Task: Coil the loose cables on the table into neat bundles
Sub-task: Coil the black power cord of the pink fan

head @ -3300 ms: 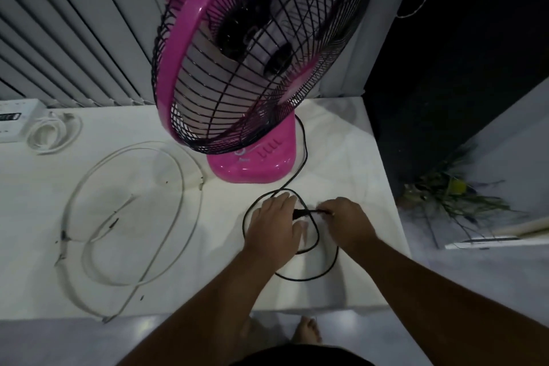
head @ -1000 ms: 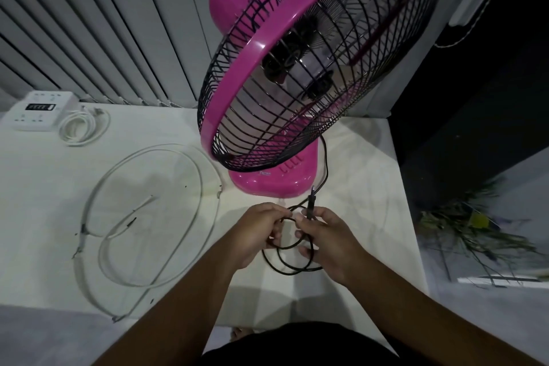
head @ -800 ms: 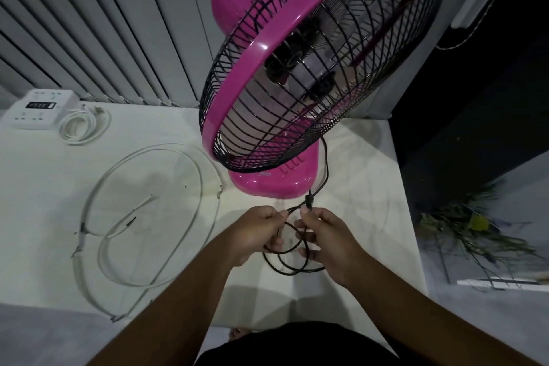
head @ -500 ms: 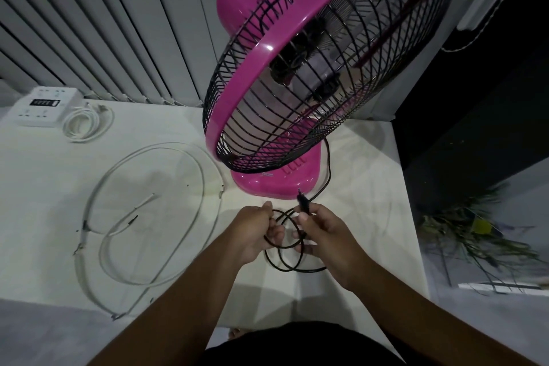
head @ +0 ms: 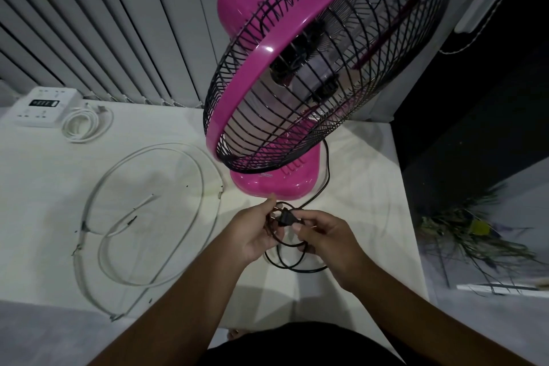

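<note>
Left hand curled round the stacked loops of the fan's black power cord. Right hand pinches the cord just behind the plug. Coil sits in front of the pink fan base; can't tell if the bottom loop touches the table. Cord looks thin, light and limp, so I expect the loops to spring open; best gripped where they cross. Plug is the one rigid bit, good handle for tucking in. White cable further left looks stiffer, in wide loose loops; ends look ragged, so hold mid-run.
</note>
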{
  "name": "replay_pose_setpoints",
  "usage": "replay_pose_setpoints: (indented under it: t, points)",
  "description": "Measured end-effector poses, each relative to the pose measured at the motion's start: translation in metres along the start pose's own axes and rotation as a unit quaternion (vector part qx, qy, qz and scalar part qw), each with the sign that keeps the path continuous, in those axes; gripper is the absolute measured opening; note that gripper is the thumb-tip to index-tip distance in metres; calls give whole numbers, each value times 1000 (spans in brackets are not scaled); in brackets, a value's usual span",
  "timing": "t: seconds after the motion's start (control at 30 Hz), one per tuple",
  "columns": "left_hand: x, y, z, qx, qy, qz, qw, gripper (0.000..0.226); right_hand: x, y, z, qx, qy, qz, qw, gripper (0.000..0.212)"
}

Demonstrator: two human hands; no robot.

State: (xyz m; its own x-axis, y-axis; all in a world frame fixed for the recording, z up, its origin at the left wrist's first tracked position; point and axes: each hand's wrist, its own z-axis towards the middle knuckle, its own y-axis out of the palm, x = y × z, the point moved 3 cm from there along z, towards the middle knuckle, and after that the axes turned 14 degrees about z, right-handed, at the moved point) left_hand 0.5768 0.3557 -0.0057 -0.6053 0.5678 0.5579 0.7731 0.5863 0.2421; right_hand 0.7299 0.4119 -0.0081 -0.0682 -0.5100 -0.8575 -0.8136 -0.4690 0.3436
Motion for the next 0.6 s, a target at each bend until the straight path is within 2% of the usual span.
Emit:
replay_pose_setpoints:
  t: [0.2, 0.33, 0.5, 0.6]
  points:
    - [-3, -8, -3, 78, 111, 112, 984, 35, 2, -2, 2, 26, 21, 17, 999, 39]
    - [-6, -9, -9, 137, 199, 179, 954, 31, 2, 1, 2, 27, 27, -27, 999, 22]
    - [-5, -5, -16, 164, 316, 253, 900, 23, 0, -1, 8, 118, 21, -52, 991, 9]
    - [-4, -6, -16, 173, 322, 295, 883, 24, -4, -3, 8, 129, 16, -26, 991, 5]
